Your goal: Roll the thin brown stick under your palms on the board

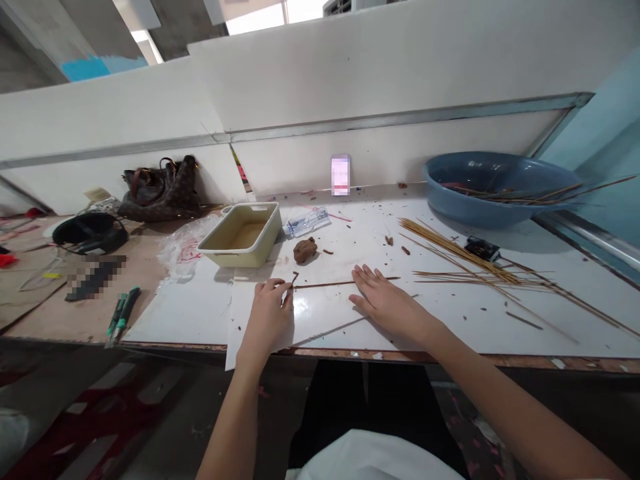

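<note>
A thin brown stick (325,285) lies crosswise on the white tabletop in front of me. My left hand (273,307) pinches its left end, where a short bent bit of brown paste (295,276) pokes up. My right hand (383,297) rests flat over the stick's right part, fingers stretched out, with the tip showing beyond it. Just behind the stick sits a lump of brown clay-like paste (305,250). Several thin tan sticks (450,247) lie in a loose bundle to the right of my right hand.
A cream plastic tub (240,257) stands behind my left hand, beside a clear plastic bag (183,250). At the back right is a blue basin (480,200) with brown sticks over its rim. A phone (341,175) leans on the wall; green-handled cutters (121,313) lie left.
</note>
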`<move>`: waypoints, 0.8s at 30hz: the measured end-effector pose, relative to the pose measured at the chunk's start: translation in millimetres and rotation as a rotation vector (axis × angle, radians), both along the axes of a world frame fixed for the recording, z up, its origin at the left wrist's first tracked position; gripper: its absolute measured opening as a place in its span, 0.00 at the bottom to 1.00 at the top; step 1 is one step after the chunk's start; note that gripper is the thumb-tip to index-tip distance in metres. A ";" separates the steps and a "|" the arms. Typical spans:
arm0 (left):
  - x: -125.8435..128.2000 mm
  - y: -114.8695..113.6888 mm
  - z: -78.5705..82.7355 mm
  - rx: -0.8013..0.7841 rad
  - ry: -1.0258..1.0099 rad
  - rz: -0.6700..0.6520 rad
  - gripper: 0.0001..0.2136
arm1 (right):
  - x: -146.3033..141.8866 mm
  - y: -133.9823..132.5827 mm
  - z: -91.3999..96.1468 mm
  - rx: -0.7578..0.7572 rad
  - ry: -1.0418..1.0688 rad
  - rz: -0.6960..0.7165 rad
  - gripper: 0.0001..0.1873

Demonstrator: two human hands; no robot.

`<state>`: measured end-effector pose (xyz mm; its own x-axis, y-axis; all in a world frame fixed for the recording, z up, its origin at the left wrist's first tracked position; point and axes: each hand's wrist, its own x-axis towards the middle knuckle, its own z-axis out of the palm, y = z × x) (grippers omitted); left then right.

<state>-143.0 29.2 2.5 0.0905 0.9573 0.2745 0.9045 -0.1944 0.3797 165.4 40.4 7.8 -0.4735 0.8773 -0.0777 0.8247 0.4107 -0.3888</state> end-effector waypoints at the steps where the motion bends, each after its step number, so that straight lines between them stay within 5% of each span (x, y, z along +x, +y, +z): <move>1: 0.3 -0.3 0.3 0.004 -0.004 -0.001 0.16 | 0.4 -0.7 0.4 0.001 0.003 0.003 0.48; 13: 3.6 -17.4 -8.3 0.093 0.000 -0.018 0.15 | 5.8 -21.2 -11.4 0.067 0.040 0.030 0.44; 24: 26.1 -31.2 4.9 0.067 -0.119 -0.004 0.20 | 4.9 -22.0 -16.2 0.067 0.015 0.021 0.46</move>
